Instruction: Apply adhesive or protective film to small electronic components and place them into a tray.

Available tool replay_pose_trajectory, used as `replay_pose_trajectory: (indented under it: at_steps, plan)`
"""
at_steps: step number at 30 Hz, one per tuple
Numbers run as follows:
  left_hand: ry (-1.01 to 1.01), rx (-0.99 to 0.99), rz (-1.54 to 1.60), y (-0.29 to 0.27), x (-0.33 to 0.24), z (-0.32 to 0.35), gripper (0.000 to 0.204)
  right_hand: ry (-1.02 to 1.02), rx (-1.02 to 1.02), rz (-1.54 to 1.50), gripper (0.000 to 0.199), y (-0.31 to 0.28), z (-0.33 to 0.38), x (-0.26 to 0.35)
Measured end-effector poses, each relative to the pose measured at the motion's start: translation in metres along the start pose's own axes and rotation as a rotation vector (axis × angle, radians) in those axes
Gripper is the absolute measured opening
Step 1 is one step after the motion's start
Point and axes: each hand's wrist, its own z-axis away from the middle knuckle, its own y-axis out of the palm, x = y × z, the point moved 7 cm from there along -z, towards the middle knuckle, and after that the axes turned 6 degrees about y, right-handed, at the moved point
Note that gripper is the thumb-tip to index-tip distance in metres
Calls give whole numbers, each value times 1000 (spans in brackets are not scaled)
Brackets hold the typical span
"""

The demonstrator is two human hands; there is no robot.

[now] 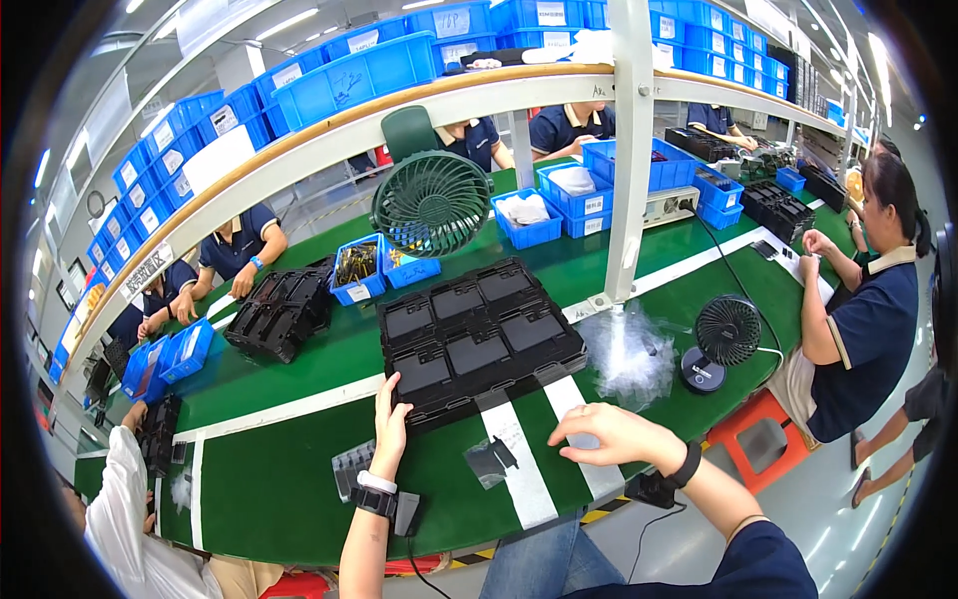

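A black plastic tray (484, 334) with several grey, flat rectangular panels in its compartments lies on the green work table in front of me. My left hand (389, 434) is at its near left corner, fingers stretched up along the edge and thumb apart. Right of the tray's near edge, my right hand (619, 434) hovers over a white strip, fingers loosely bent and apart; I make out nothing held in it. Between my hands, a dark piece with clear film (491, 461) lies on another white strip. A grey compartmented piece (351, 469) lies beside my left wrist.
A pile of clear film (634, 354) and a small black fan (726, 334) stand right of the tray. A white post (629, 150) rises behind it, with a green fan (431, 205) on the rail. Blue bins (529, 220) line the back; co-workers sit around.
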Motion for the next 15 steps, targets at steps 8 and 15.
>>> replay_pose_trajectory:
  at_steps: [8, 15]
  plan:
    - [12, -14, -216, 7, -28, -3, 43, -265, 105, -207, 17, 39, -84, 2]
    - [-30, -80, -179, 1, -16, -1, 42, -340, -134, -146, 9, 54, -86, -25]
